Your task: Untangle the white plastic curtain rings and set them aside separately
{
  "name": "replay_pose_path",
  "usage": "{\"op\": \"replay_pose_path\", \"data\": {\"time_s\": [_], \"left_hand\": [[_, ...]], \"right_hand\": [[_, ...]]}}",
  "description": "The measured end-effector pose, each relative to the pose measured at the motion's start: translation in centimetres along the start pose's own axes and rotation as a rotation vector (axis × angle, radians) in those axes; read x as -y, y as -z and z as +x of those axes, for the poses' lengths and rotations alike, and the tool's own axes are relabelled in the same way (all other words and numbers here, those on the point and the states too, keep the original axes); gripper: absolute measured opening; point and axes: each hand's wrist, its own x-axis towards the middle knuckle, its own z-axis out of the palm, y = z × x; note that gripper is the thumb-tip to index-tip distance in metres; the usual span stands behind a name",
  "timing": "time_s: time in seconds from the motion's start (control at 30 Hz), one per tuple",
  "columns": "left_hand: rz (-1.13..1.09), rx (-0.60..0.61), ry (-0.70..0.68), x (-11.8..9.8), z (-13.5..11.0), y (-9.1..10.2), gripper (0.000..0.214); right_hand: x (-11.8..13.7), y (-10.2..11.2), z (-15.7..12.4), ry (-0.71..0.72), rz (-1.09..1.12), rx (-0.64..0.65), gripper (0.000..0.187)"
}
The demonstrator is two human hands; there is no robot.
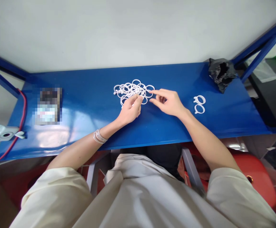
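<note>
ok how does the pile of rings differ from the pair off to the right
The pile has many rings; the pair is just two.
The pile's rings overlap in a heap, while the pair's lie next to each other.
The left hand and right hand are at the pile; the pair lies apart from both.
Both are white and on the blue table.

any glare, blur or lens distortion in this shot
Head view: bright glare on the blue table, at left; pixelation hides an item there. Head view: pile of white rings legible, fine detail soft; sleeves look stretched toward the lower corners.
</note>
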Motion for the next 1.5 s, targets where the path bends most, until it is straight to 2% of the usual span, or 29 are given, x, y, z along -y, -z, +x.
{"op": "replay_pose_path", "data": {"time_s": [0.1, 0.17, 0.23, 0.33, 0.5, 0.6, 0.7, 0.9, 1.13, 1.23, 1.33, 1.4, 1.5], "left_hand": [[-0.021, -0.028, -0.019, -0.1, 0.2, 0.2, 0.053], [-0.02, -0.02, -0.01, -0.1, 0.3, 0.4, 0.051], [0.003, 0.003, 0.013, -0.1, 0.4, 0.6, 0.047], [0.072, 0.006, 0.0, -0.2, 0.5, 0.9, 0.046], [0.17, -0.069, -0.131, -0.7, 0.5, 1.2, 0.05], [0.227, -0.102, -0.17, -1.0, 0.6, 1.5, 0.048], [0.411, -0.158, -0.227, -1.0, 0.8, 2.0, 0.041], [0.921, -0.261, -0.441, 0.4, 1.7, 3.2, 0.021], [1.076, -0.271, -0.412, 1.7, 2.1, 3.4, 0.031], [1.039, -0.3, -0.455, 0.9, 1.7, 2.8, 0.034], [0.83, -0.217, -0.509, 0.0, 0.8, 1.8, 0.027], [0.634, -0.116, -0.426, -0.2, 0.1, 0.9, 0.028], [0.372, -0.036, -0.198, 0.2, -0.6, -0.3, 0.033]], "right_hand": [[-0.5, 2.9, 0.3, -0.141, -0.059, -0.069, 0.033], [-1.0, 4.7, 0.2, -0.196, -0.106, -0.064, 0.029], [-1.8, 6.0, 0.0, -0.225, -0.143, -0.008, 0.026], [-2.9, 6.8, -0.2, -0.268, -0.176, 0.13, 0.03], [-3.4, 6.4, -0.2, -0.315, -0.236, 0.261, 0.037], [-3.4, 6.1, -0.2, -0.3, -0.241, 0.278, 0.037], [-3.7, 5.8, -0.1, -0.273, -0.255, 0.27, 0.035], [-4.0, 4.5, -0.1, -0.2, -0.216, 0.164, 0.027], [-1.9, 2.5, 0.0, -0.064, -0.063, 0.006, 0.015], [-0.9, 1.4, 0.0, -0.032, 0.017, -0.053, 0.017], [-0.2, 0.0, -0.1, -0.026, 0.101, -0.112, 0.017], [0.1, -1.0, -0.3, -0.021, 0.115, -0.136, 0.016], [0.4, -2.0, -0.7, 0.042, 0.038, -0.158, 0.016]]}}
